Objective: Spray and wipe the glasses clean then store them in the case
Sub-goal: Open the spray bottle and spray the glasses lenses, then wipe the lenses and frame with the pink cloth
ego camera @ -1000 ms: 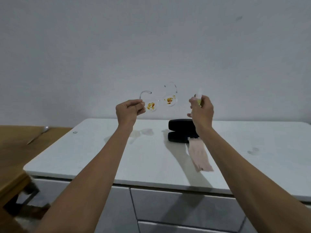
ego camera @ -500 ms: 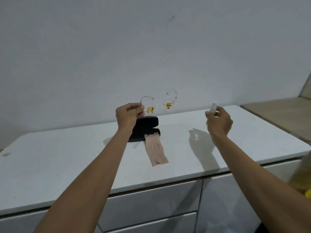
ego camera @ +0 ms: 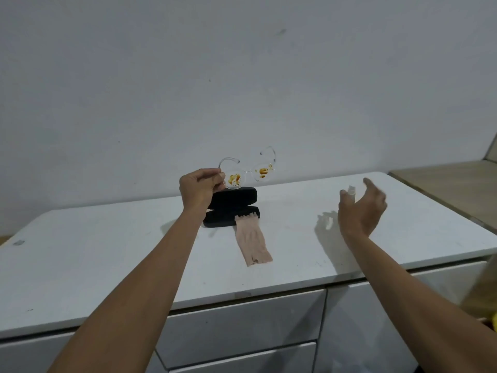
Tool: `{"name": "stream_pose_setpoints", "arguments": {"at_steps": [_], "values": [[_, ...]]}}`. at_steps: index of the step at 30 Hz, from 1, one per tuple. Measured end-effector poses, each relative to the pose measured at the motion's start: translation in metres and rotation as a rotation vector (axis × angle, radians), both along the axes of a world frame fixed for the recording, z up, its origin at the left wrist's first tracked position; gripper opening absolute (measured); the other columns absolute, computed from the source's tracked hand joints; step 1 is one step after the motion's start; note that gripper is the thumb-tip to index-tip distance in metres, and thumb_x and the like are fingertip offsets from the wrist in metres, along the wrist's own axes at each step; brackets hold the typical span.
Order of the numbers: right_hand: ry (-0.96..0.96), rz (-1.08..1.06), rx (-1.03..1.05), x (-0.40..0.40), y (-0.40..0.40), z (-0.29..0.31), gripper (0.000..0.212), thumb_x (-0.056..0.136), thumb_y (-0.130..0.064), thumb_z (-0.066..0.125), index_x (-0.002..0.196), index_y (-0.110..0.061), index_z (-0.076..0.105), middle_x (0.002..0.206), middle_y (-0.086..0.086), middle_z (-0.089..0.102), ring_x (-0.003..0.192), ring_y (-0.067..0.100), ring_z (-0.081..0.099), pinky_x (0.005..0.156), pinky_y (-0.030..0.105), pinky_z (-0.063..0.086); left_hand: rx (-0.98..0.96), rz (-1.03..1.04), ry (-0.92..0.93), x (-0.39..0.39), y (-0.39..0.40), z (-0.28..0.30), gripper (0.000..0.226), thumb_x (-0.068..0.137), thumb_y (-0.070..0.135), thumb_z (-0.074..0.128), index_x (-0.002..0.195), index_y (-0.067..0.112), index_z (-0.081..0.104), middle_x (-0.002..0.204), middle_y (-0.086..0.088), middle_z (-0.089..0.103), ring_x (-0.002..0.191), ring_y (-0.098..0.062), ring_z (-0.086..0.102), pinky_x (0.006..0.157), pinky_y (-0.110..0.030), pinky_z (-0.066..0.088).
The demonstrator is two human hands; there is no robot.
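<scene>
Glasses pinched in left hand, right hand spread

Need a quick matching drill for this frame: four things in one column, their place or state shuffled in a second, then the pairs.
Things:
1. glasses
2. case
3. cloth
4. right hand

Place or state:
A. lies open on the white counter
B. fingers spread, beside the small spray bottle
C. held up by the left hand, lenses smeared orange
D. hangs out of the case onto the counter

Pairs: 1-C, 2-A, 3-D, 4-B
</scene>
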State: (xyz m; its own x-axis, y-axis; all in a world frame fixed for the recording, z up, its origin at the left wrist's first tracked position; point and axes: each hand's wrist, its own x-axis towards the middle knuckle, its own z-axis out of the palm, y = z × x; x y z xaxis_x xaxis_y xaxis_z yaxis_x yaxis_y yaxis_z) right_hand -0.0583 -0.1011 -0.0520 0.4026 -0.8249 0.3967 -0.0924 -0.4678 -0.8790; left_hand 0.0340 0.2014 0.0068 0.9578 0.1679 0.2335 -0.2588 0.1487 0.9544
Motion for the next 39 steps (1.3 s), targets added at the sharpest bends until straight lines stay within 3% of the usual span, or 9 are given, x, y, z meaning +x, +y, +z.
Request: {"name": "stream_pose_setpoints", "arguments": {"at_steps": [3, 6, 12, 18, 21, 26, 32, 36, 39], "values": [[-0.176, -0.018, -0.343, 0.005, 0.017, 0.009, 0.047, 0.088, -0.015, 0.070, 0.134, -0.013, 0.061, 0.134, 0.015, 0.058, 0.121, 0.035, 0.052, 0.101, 0.043, 0.043, 0.006, 0.019, -0.006, -0.002, 0.009, 0.002, 0.015, 0.078, -0.005, 0.082, 0.092, 0.000, 0.078, 0.085, -0.014, 0.077, 0.073, -0.021, 0.075, 0.070, -0.026, 0.063], [-0.207, 0.282, -0.459, 0.013, 0.042, 0.014, 0.028, 0.088, -0.010, 0.070, 0.116, -0.012, 0.071, 0.104, 0.008, 0.071, 0.097, 0.027, 0.063, 0.091, 0.037, 0.050, 0.004, 0.034, -0.014, -0.006, 0.023, 0.003, 0.016, 0.078, -0.006, 0.082, 0.093, -0.002, 0.078, 0.084, -0.014, 0.077, 0.071, -0.021, 0.075, 0.068, -0.025, 0.062], [0.398, 1.036, -0.330, 0.020, 0.099, 0.016, 0.012, 0.088, -0.011, 0.076, 0.089, -0.023, 0.079, 0.091, -0.006, 0.076, 0.076, 0.004, 0.066, 0.075, 0.023, 0.048, -0.018, 0.080, -0.035, -0.016, 0.057, 0.006, 0.013, 0.078, -0.006, 0.081, 0.090, -0.001, 0.077, 0.082, -0.015, 0.076, 0.071, -0.025, 0.073, 0.068, -0.026, 0.062], [0.754, 1.193, -0.481, 0.022, 0.116, 0.021, 0.023, 0.084, -0.018, 0.080, 0.103, -0.029, 0.083, 0.091, -0.021, 0.069, 0.084, -0.003, 0.061, 0.072, 0.015, 0.043, -0.028, 0.125, -0.026, -0.024, 0.081, 0.007, 0.014, 0.077, -0.006, 0.081, 0.090, -0.002, 0.078, 0.081, -0.015, 0.076, 0.070, -0.025, 0.073, 0.070, -0.026, 0.062], [0.890, 1.216, -0.528, 0.020, 0.118, 0.027, 0.037, 0.076, -0.033, 0.087, 0.113, -0.034, 0.081, 0.096, -0.021, 0.067, 0.095, 0.006, 0.059, 0.085, 0.026, 0.042, -0.036, 0.138, -0.020, -0.028, 0.087, 0.008, 0.014, 0.078, -0.006, 0.081, 0.090, -0.002, 0.078, 0.082, -0.015, 0.075, 0.071, -0.024, 0.073, 0.070, -0.026, 0.062], [0.860, 1.169, -0.619, 0.019, 0.121, 0.017, 0.033, 0.074, -0.038, 0.088, 0.107, -0.035, 0.082, 0.117, -0.016, 0.074, 0.109, 0.009, 0.064, 0.090, 0.026, 0.049, -0.053, 0.140, -0.012, -0.032, 0.091, 0.004, 0.014, 0.078, -0.007, 0.081, 0.090, -0.003, 0.077, 0.082, -0.015, 0.075, 0.071, -0.021, 0.073, 0.070, -0.025, 0.063], [0.673, 1.066, -0.656, 0.008, 0.133, 0.008, 0.010, 0.092, -0.020, 0.077, 0.092, -0.018, 0.087, 0.072, 0.002, 0.078, 0.061, 0.012, 0.067, 0.066, 0.026, 0.057, -0.045, 0.184, -0.014, -0.033, 0.096, 0.004, 0.014, 0.077, -0.006, 0.082, 0.091, -0.002, 0.078, 0.080, -0.012, 0.076, 0.071, -0.021, 0.074, 0.075, -0.030, 0.064], [0.536, 1.034, -0.247, 0.005, 0.144, 0.014, 0.009, 0.089, -0.012, 0.079, 0.082, -0.008, 0.084, 0.069, 0.006, 0.075, 0.053, 0.005, 0.063, 0.053, 0.010, 0.047, -0.041, 0.231, -0.014, -0.036, 0.101, 0.006, 0.015, 0.078, -0.006, 0.081, 0.092, -0.004, 0.077, 0.080, -0.014, 0.076, 0.068, -0.021, 0.073, 0.076, -0.031, 0.064], [0.254, 1.154, 0.331, 0.002, 0.155, 0.023, 0.022, 0.090, -0.010, 0.073, 0.075, 0.006, 0.076, 0.074, 0.025, 0.070, 0.061, 0.026, 0.061, 0.069, 0.038, 0.058, -0.025, 0.250, -0.023, -0.038, 0.108, 0.007, 0.014, 0.078, -0.006, 0.081, 0.091, -0.002, 0.078, 0.078, -0.013, 0.076, 0.066, -0.021, 0.072, 0.075, -0.031, 0.064]]}}
